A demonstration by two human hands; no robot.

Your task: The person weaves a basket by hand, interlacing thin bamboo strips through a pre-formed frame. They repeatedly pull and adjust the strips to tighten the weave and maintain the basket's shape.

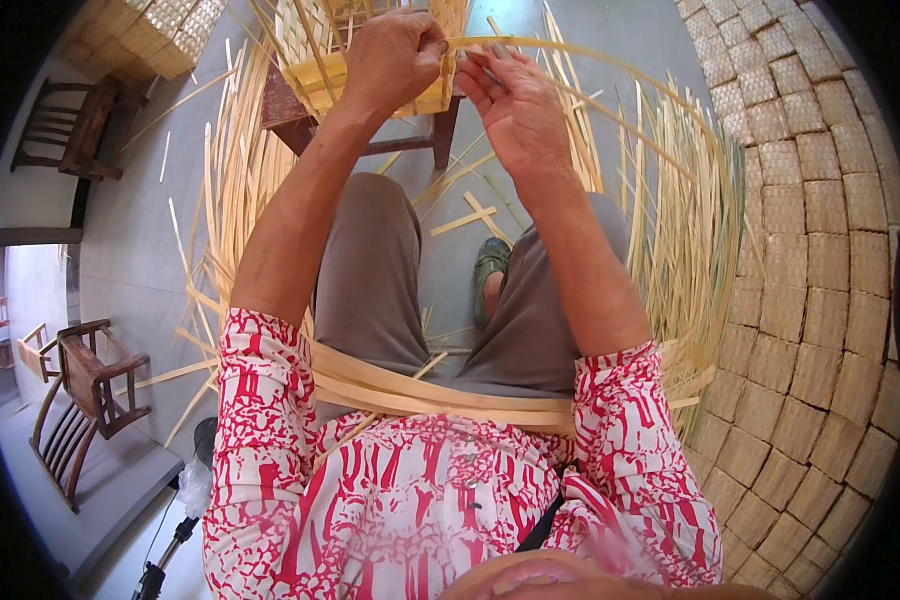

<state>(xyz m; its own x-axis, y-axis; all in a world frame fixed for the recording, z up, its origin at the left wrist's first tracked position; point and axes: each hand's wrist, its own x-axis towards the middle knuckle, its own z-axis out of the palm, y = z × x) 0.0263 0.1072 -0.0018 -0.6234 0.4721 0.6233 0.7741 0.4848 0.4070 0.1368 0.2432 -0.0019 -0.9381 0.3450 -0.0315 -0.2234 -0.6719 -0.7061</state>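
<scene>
By the basket, the left hand pinches a pale strip, while the right hand curls alongside, grip unclear.

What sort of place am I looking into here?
Probably a basket-weaving workshop: what looks like an unfinished basket stands ahead, long pale strips lie in bundles on the floor, and rows of similar woven pieces are stacked along the right.

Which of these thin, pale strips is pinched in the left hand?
The long, narrow yellowish strip arching rightward from the left hand, past the right hand; other pale strips lie across the grey-trousered lap, clear of both hands.
</scene>
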